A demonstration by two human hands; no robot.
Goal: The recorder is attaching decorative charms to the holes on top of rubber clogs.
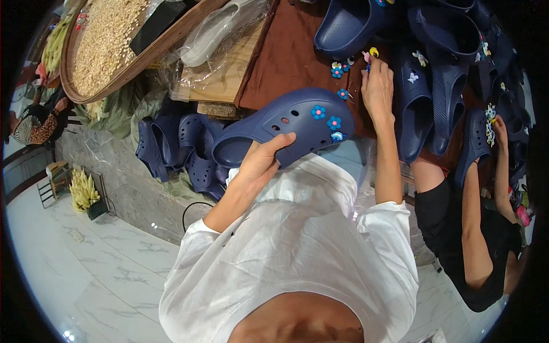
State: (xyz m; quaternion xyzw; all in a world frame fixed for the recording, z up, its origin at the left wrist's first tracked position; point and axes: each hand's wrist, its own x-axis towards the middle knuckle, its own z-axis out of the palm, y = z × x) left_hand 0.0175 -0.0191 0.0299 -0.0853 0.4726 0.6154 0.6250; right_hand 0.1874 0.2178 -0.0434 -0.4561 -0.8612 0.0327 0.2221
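My left hand (262,163) grips a navy blue clog (297,120) by its side, with the thumb across the upper. Two blue flower charms (318,112) and a blue-and-white charm (337,136) sit on the clog's upper near the toe. Stretched forward, my right hand (378,88) has its fingers pinched at a small pink, yellow and blue shoe charm (373,52) over the brown cloth (286,48). Loose flower charms (337,71) lie on the cloth left of that hand.
More navy clogs (416,100) lie to the right and at the far edge (343,31); others are stacked at the left (194,146). A co-worker's hands (500,131) hold a charm-covered clog (476,140). A tray of pale grains (67,68) stands far left, beside a plastic-wrapped grey clog (217,34).
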